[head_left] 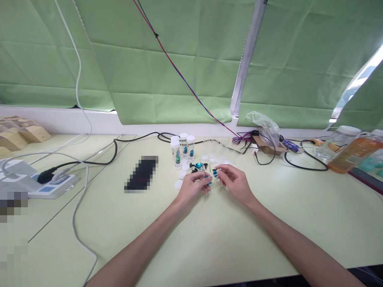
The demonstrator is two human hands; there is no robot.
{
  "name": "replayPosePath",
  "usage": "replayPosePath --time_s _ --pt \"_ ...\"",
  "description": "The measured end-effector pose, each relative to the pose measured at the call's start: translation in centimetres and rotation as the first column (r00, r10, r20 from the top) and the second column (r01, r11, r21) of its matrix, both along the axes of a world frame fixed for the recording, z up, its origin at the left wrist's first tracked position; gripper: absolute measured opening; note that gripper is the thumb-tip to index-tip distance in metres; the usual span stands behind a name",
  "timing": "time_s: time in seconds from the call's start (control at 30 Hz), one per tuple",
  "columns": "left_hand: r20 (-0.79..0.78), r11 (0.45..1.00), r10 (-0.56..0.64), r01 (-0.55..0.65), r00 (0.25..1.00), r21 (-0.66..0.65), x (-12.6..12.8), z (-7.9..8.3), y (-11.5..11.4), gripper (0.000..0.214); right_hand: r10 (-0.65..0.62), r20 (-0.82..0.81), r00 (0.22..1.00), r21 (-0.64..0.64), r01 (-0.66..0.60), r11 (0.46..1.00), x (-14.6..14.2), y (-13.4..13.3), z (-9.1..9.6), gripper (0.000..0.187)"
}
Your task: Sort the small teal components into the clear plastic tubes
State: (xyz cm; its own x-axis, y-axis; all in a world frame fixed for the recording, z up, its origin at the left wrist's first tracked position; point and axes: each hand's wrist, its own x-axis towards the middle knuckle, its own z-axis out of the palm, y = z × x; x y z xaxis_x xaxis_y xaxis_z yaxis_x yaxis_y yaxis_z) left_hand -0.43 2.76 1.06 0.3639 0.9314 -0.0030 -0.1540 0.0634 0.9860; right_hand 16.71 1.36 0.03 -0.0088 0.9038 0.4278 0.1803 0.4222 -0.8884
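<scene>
Close together over the table (pixel 191 243) are my two hands. My left hand (pixel 194 185) is closed in a pinch on a small blue part with thin pins (pixel 207 176); its exact kind is too small to tell. Between the fingertips of my right hand (pixel 235 183) is a small blue-and-black part (pixel 214 173). The two parts are apart. Just beyond the hands lie loose blue pieces (pixel 198 165) and black pieces (pixel 192 166). White round caps (pixel 182 174) lie beside my left hand.
Capped clear tubes (pixel 190 147) with blue or green pieces stand behind the hands, beside uncapped clear tubes (pixel 222 149). A pixelated dark rectangle (pixel 142 174) lies left. A power strip (pixel 56 187) stands far left. An open cardboard box (pixel 269 147), wires and bottles (pixel 354 153) sit right.
</scene>
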Motion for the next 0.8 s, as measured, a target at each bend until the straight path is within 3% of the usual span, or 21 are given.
replayPosePath --time_s 0.8 --pt "0.033 0.999 0.001 0.0 0.999 -0.047 -0.07 0.06 -0.03 0.021 0.025 -0.029 0.999 -0.071 -0.027 0.997 0.21 0.19 0.01 0.029"
